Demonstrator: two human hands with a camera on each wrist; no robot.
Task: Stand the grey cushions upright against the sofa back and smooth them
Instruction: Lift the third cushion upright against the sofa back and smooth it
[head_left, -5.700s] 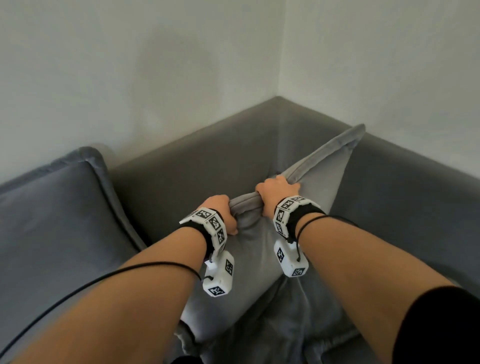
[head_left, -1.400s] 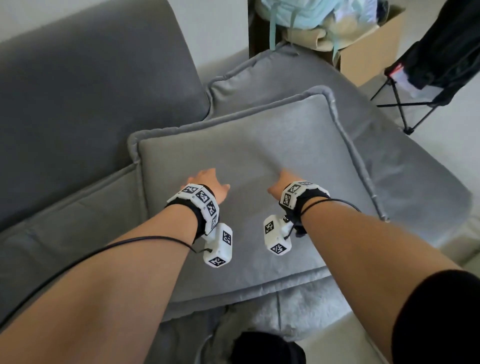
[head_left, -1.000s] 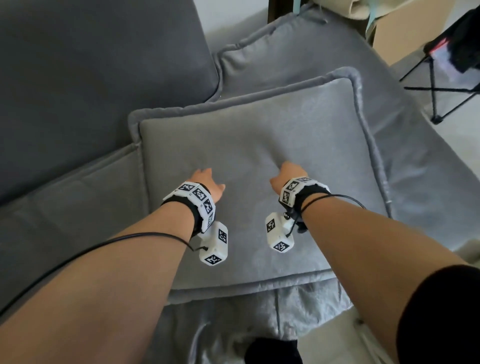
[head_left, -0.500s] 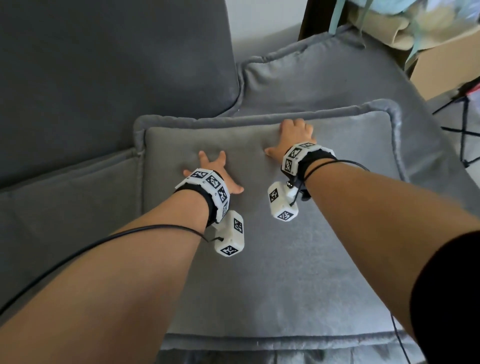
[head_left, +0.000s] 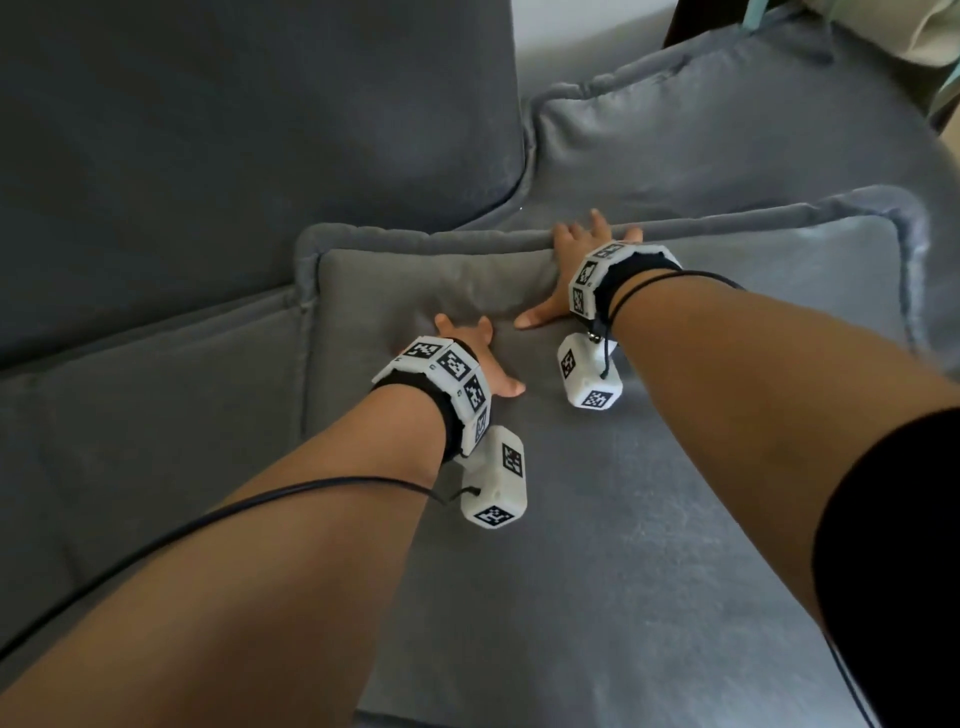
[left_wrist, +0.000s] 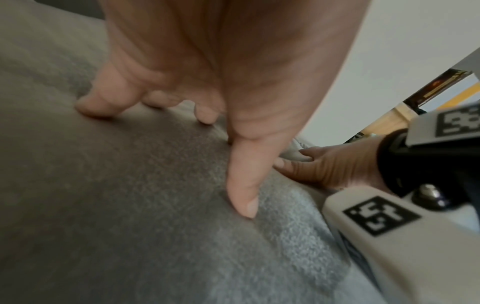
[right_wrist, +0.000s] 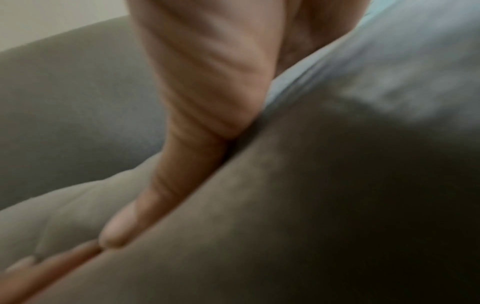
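A light grey cushion (head_left: 623, 519) lies flat on the sofa seat, its far piped edge toward the dark grey sofa back (head_left: 234, 130). My left hand (head_left: 467, 348) presses down on its upper middle with spread fingers. In the left wrist view the left hand (left_wrist: 207, 82) stands on its fingertips and dents the cushion (left_wrist: 130, 216). My right hand (head_left: 571, 265) lies flat further away, fingers reaching over the far edge and thumb stretched out to the left. The right wrist view is blurred and shows the right hand (right_wrist: 207, 82) with its thumb along the cushion (right_wrist: 337, 205).
A second grey cushion (head_left: 727, 114) lies behind, at the upper right. The seat cushion (head_left: 156, 415) stretches to the left. Pale cloth (head_left: 909, 31) shows at the top right corner. A black cable (head_left: 260, 504) runs along my left forearm.
Over the last second both hands slid from the cushion's middle toward its far side. My right hand reached the far edge. Earlier, both hands gripped another cushion in the sofa corner.
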